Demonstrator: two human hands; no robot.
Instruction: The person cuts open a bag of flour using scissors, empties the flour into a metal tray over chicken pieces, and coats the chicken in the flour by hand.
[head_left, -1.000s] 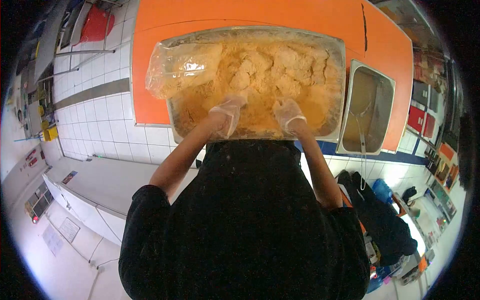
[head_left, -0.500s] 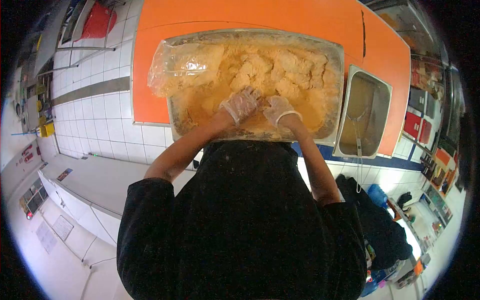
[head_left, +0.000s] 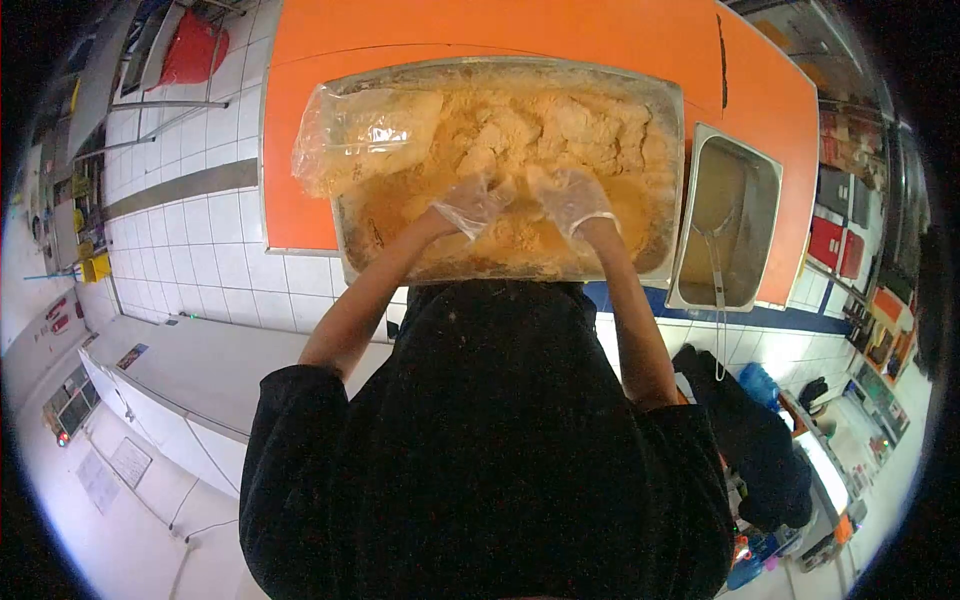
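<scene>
A large metal tray (head_left: 665, 262) of orange-tan flour holds several lumpy coated pieces (head_left: 600, 130) along its far side. My left hand (head_left: 475, 203), in a clear plastic glove, is in the loose flour near the tray's middle. Just right of it, my right hand (head_left: 570, 198), also gloved, is at the edge of the lumps. The two hands are slightly apart. Their fingers are blurred and dusted with flour, so what they hold, if anything, cannot be made out. A clear plastic bag (head_left: 375, 135) lies over the tray's left far corner.
The tray stands on an orange table (head_left: 770, 90). To its right, a smaller metal pan (head_left: 765, 230) holds cloudy liquid and a long-handled wire strainer (head_left: 717, 270). A white chest (head_left: 200, 375) stands at the left. Another person in dark clothing (head_left: 760, 450) is at the lower right.
Both hands first came together at the tray's middle. Since then, my left hand has shifted slightly left, and my right hand has moved slightly up, leaving a small gap between them.
</scene>
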